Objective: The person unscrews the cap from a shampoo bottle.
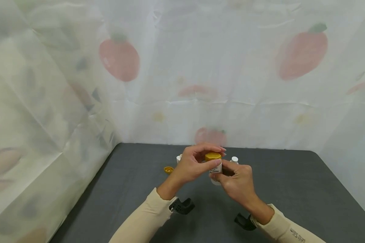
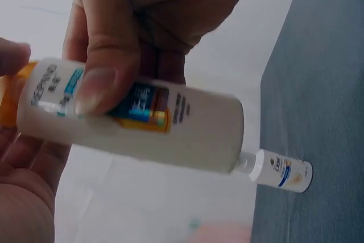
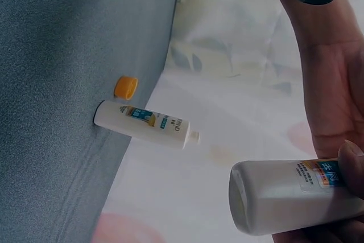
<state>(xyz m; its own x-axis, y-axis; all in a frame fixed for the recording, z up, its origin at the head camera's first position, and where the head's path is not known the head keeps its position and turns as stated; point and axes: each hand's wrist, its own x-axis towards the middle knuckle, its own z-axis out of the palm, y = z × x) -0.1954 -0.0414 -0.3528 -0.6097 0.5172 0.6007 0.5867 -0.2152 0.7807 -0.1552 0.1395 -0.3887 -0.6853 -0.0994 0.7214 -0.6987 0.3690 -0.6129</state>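
Observation:
Above the table, my right hand [image 1: 238,180] grips the body of a white toiletry bottle [image 2: 199,129] with a blue and orange label, its thumb [image 2: 105,78] pressed along the label. The bottle is upright in the head view. My left hand [image 1: 193,160] holds the bottle's yellow cap [image 1: 213,156], thumb on the near side and fingers curled over the far side. Beyond the hands, an uncapped white bottle [image 3: 148,123] with a similar label stands on the table. A loose yellow cap [image 3: 126,87] lies next to it.
A smaller white Dove bottle [image 2: 284,171] stands on the dark grey table [image 1: 292,189], behind my right hand. White fruit-print sheeting [image 1: 231,67] hangs behind the table and along its left side. Black wrist devices [image 1: 182,206] jut out below both forearms.

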